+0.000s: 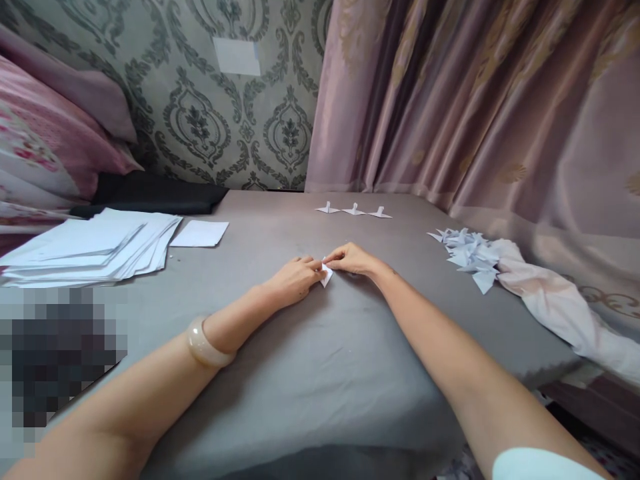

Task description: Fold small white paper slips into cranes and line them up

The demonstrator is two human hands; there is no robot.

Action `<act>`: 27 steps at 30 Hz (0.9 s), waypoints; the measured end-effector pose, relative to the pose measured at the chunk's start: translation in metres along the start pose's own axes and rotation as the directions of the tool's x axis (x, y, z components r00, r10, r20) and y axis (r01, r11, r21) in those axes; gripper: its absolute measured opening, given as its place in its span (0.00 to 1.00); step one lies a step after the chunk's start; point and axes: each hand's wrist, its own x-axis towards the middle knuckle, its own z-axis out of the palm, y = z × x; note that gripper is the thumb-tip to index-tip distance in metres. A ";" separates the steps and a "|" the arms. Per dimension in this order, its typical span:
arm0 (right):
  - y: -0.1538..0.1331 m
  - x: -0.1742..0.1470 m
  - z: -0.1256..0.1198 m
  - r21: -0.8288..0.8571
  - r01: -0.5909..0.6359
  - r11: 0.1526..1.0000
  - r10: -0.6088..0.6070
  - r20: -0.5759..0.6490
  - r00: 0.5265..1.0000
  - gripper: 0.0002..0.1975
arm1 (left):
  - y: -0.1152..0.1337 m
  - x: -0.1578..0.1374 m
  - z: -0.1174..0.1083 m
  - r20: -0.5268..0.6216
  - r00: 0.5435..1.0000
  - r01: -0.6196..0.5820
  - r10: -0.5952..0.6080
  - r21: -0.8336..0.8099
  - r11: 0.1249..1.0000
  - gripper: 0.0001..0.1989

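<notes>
A small piece of folded white paper (327, 276) lies at the middle of the grey-covered table, partly hidden by my fingers. My left hand (299, 279) presses on its left side with the fingertips together. From the right, my right hand (351, 259) pinches its upper edge between thumb and fingers. Beyond my hands, three folded paper pieces (355, 209) stand in a row, each with a small upright part. Off to the right is a heap of folded white paper shapes (470, 252) with pointed tips.
Stacked white sheets (95, 247) lie at the left, beside a smaller pile of square paper (201, 233). Behind them is a folded black cloth (155, 192). A pale cloth (545, 293) runs along the right edge of the table (280, 373), near pink curtains (400, 100).
</notes>
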 end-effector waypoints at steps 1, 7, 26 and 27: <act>-0.001 0.000 -0.001 0.011 -0.008 1.000 0.008 0.008 1.000 0.12 | 0.000 0.000 0.000 -0.002 1.000 -0.011 0.011 0.013 1.000 0.21; 0.000 -0.004 0.004 0.028 0.006 1.000 -0.005 -0.033 0.999 0.12 | -0.003 0.000 0.003 -0.037 0.998 -0.053 0.053 -0.010 0.999 0.20; 0.014 -0.013 0.021 -0.051 0.082 0.995 -0.090 -0.192 0.977 0.16 | -0.031 -0.009 -0.003 -0.076 0.996 0.004 -0.040 -0.432 0.902 0.27; 0.013 -0.014 0.021 -0.047 0.088 0.995 -0.096 -0.187 0.978 0.15 | -0.030 -0.009 -0.002 -0.081 0.997 -0.014 -0.021 -0.412 0.911 0.27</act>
